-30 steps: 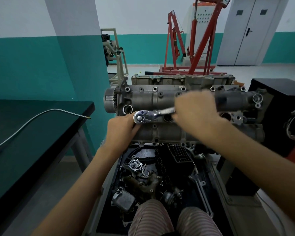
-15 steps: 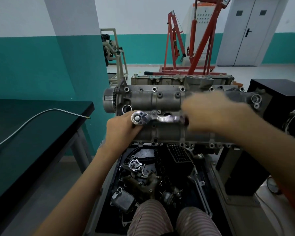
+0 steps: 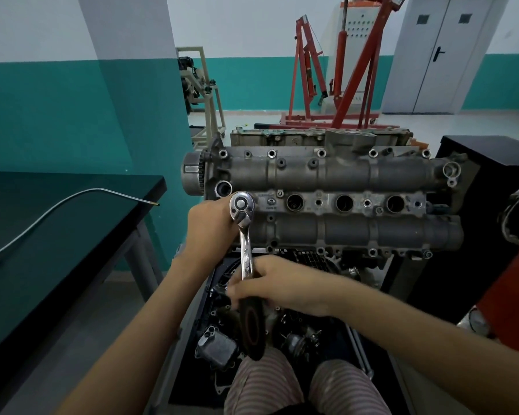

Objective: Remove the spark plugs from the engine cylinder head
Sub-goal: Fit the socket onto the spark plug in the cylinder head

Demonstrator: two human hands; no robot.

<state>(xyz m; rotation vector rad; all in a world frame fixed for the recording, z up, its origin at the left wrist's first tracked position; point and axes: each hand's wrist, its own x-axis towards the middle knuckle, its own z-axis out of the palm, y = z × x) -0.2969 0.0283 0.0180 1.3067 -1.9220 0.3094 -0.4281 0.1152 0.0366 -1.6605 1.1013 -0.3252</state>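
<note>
Ratchet (image 3: 242,232): head seated at cylinder head's (image 3: 342,205) left-end plug well, handle pointing toward person. Left hand (image 3: 212,226) cups ratchet head; right hand (image 3: 277,284), nearer, grips handle. Spark plug hidden.

Soft, even indoor light fills the room, without hard shadows. The shiny chrome ratchet wrench (image 3: 244,232) carries bright glare. The right hand (image 3: 277,284) is slightly motion-blurred. Wide-angle distortion tilts the teal-and-white wall pillar (image 3: 138,85), and the corners dim.
</note>
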